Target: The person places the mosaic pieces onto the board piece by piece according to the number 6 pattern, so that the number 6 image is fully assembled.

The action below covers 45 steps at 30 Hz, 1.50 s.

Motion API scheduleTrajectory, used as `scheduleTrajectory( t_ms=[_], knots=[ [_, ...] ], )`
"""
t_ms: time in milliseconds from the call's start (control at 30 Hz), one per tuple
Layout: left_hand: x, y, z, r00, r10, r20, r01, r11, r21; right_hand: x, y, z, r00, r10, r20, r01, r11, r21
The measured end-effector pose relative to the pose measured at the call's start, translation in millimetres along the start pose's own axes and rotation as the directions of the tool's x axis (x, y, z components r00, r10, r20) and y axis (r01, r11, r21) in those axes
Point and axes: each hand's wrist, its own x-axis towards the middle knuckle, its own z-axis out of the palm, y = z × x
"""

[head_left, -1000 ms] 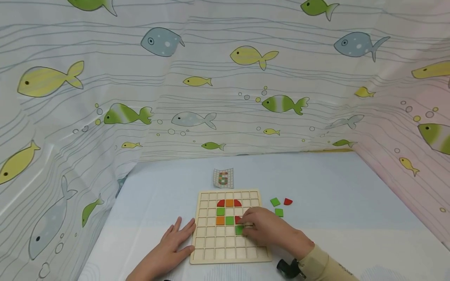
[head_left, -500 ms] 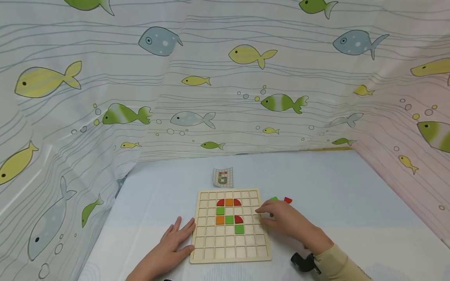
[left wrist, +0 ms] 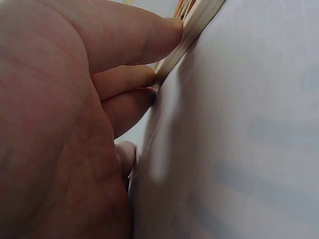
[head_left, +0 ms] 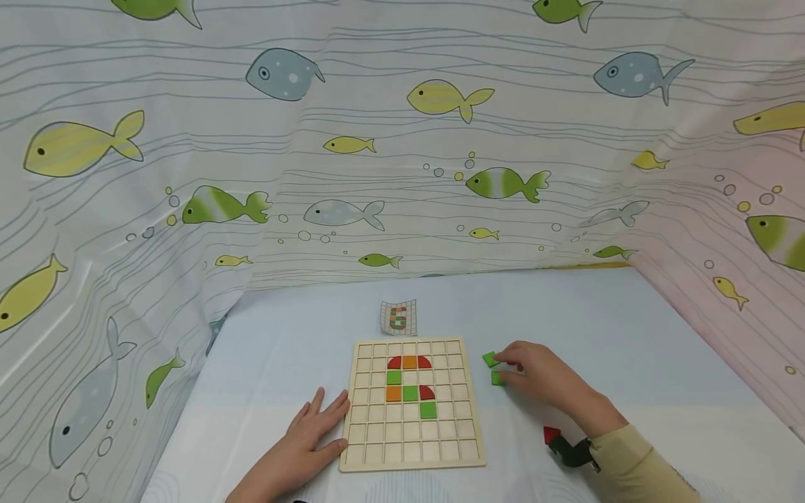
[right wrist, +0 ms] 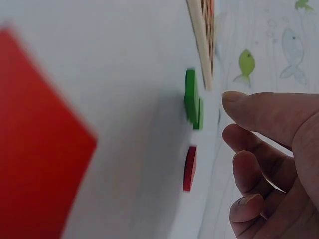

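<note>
A wooden grid board (head_left: 371, 447) lies on the table with red, orange and green tiles set in several of its squares. My left hand (head_left: 295, 447) lies spread at the board's left edge; in the left wrist view its fingertips touch the board's side (left wrist: 185, 42). Right of the board, my right hand (head_left: 541, 377) is over two loose green square tiles (head_left: 490, 359). In the right wrist view, its thumb and fingers are loosely bent and apart, holding nothing. Below them lie the green tiles (right wrist: 191, 97) and a red quarter-round tile (right wrist: 190, 168), which the hand hides in the head view.
A small pattern card (head_left: 398, 318) lies behind the board. Near the right wrist, a red piece (head_left: 551, 434) shows by the black wrist camera (head_left: 574, 454). A fish-print curtain (head_left: 390, 175) surrounds the table (head_left: 302, 328).
My right hand has let go of the green tile at the board and moved right to the loose tiles. A red piece now shows near its wrist. My left hand stays put.
</note>
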Motion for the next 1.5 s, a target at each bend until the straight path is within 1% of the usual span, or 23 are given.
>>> scheduleTrajectory(
  t_ms=[133, 267, 367, 500, 633, 867, 1167, 1300, 1500],
  knots=[
    [0.4, -0.6, 0.0, 1.0, 0.002, -0.003, -0.002, 1.0, 0.002, 1.3, 14, -4, 0.999, 0.038, -0.002, -0.038, 0.999, -0.028],
    [0.5, -0.6, -0.4, 1.0, 0.004, -0.007, -0.004, 1.0, 0.002, 4.5, 25, -8, 0.999, 0.054, -0.005, -0.054, 0.997, -0.057],
    [0.5, -0.5, -0.3, 1.0, -0.001, -0.001, 0.001, 1.0, -0.005, 7.1, 31, -10, 0.997, 0.082, 0.009, -0.081, 0.994, -0.079],
    [1.1, -0.9, 0.2, 1.0, -0.009, 0.008, 0.009, 1.0, -0.008, 10.8, 36, -11, 0.992, 0.121, 0.031, -0.119, 0.99, -0.078],
    [1.2, -1.7, 1.0, 1.0, -0.004, 0.005, 0.004, 1.0, -0.008, 15.0, 39, -9, 0.99, 0.134, 0.046, -0.131, 0.99, -0.055],
    [0.7, -2.4, 1.4, 1.0, -0.001, 0.004, 0.001, 1.0, -0.002, 20.4, 39, -4, 0.993, 0.104, 0.055, -0.101, 0.993, -0.057],
    [1.6, -1.3, 0.3, 1.0, -0.019, 0.008, 0.019, 1.0, -0.002, 20.8, 35, -3, 0.993, 0.1, 0.059, -0.095, 0.992, -0.082],
    [1.6, -1.3, 0.6, 1.0, -0.009, 0.003, 0.009, 1.0, 0.006, 18.1, 32, -5, 0.996, 0.074, 0.046, -0.068, 0.991, -0.115],
    [0.9, 0.5, 0.3, 1.0, -0.022, -0.006, 0.023, 1.0, 0.022, 14.7, 22, -9, 0.999, 0.026, 0.022, -0.023, 0.991, -0.134]
  ],
)
